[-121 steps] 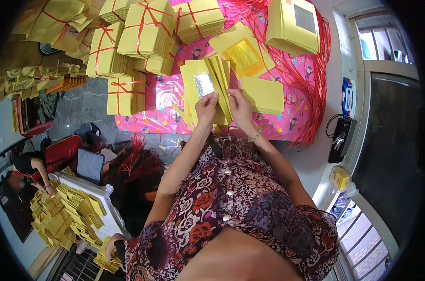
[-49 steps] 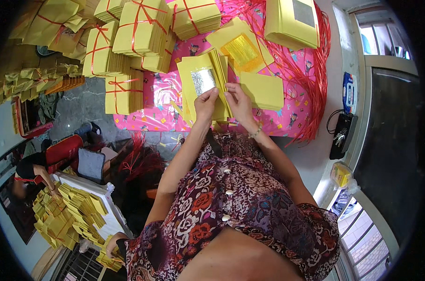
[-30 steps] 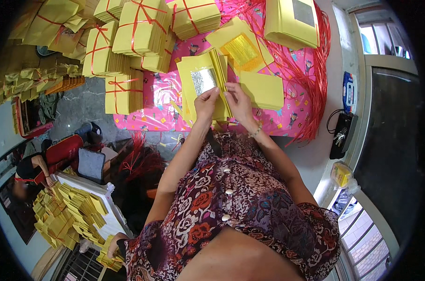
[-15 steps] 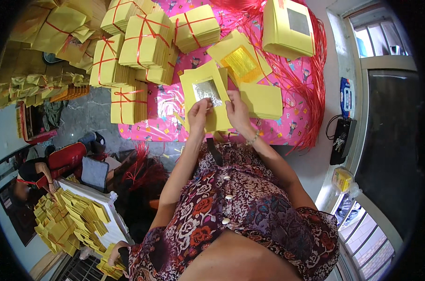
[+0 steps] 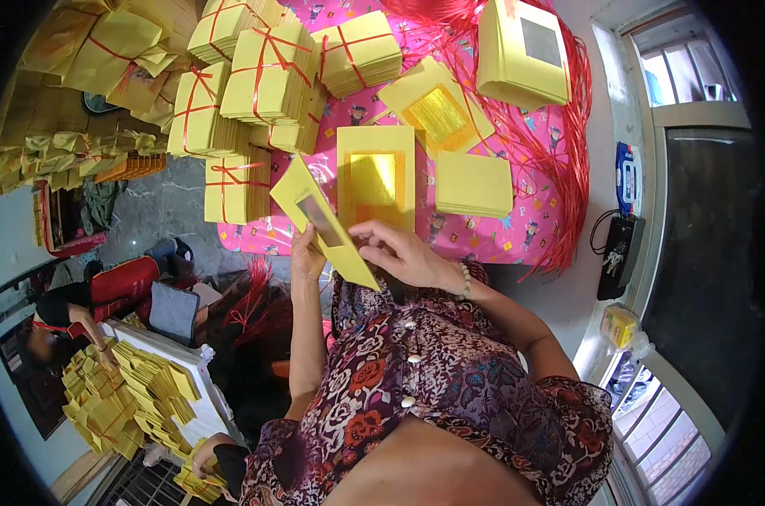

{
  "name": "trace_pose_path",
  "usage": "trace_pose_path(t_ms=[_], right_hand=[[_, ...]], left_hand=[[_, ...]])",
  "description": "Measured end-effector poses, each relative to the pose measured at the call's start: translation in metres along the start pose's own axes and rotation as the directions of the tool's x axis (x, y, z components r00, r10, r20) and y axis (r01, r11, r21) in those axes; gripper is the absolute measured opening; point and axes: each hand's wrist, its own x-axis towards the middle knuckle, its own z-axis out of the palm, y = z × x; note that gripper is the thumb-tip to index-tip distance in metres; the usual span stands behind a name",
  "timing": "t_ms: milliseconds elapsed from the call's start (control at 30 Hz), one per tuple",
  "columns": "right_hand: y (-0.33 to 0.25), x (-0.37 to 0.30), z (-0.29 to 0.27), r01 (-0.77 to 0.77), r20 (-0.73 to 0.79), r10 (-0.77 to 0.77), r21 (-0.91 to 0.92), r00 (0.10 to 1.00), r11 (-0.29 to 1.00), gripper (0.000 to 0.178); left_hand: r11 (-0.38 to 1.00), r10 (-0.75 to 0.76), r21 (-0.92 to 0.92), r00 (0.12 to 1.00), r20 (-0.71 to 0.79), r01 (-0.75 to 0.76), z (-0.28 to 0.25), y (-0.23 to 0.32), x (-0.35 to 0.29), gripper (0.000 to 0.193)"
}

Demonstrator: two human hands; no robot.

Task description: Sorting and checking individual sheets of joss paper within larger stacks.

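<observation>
Tilted up on edge, a thin sheaf of yellow paper (image 5: pixel 291 187) with a silver foil square on its face is held by my left hand (image 5: pixel 307 255), fingers closed on its near left side. My right hand (image 5: pixel 404 253) comes in from the right, fingers apart, their tips at or against the sheaf's right edge; whether they touch cannot be told. Just beyond lies yellow paper with a gold foil square (image 5: pixel 374 141), flat on the pink table cover. To its right sits a stack of plain yellow paper (image 5: pixel 474 184).
Bundles of yellow paper tied with red ribbon (image 5: pixel 266 74) are piled at back left. Another gold-foil sheet (image 5: pixel 441 114) and a tall silver-foil stack (image 5: pixel 522 55) lie at back right. Red plastic strands (image 5: pixel 575 160) hang over the table's right side. At lower left, another person handles yellow paper bundles (image 5: pixel 150 371).
The silver-foil sheaf has been lifted off the table, swung left and tilted on edge, uncovering the gold-foil paper. My right hand has come off its face and lowered toward me.
</observation>
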Motion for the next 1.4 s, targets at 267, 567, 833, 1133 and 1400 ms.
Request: trace_pose_path(t_ms=[267, 567, 833, 1133, 1400], right_hand=[[0.051, 0.014, -0.117, -0.14, -0.706, -0.203, -0.396, 0.678, 0.908, 0.019], [0.036, 0.007, -0.308, -0.411, -0.526, -0.597, -0.849, 0.605, 0.331, 0.04], [0.038, 0.004, -0.347, -0.237, -0.371, -0.402, -0.908, 0.837, 0.345, 0.046], [0.04, -0.002, -0.357, -0.218, -0.361, -0.396, -0.906, 0.844, 0.363, 0.037], [0.04, -0.002, -0.353, -0.188, -0.371, -0.453, -0.898, 0.811, 0.399, 0.026]], left_hand=[[0.974, -0.051, -0.227, 0.987, -0.152, 0.015, -0.035, -0.004, -0.011, 0.025], [0.997, -0.078, 0.009, 0.996, -0.033, 0.078, 0.042, -0.023, 0.025, 0.028], [0.981, -0.17, 0.101, 0.985, 0.035, 0.166, 0.05, -0.057, 0.057, 0.031], [0.968, -0.21, 0.128, 0.975, -0.071, 0.218, 0.069, -0.057, 0.052, 0.026], [0.966, -0.179, 0.191, 0.984, -0.006, 0.177, 0.058, -0.059, 0.053, 0.036]])
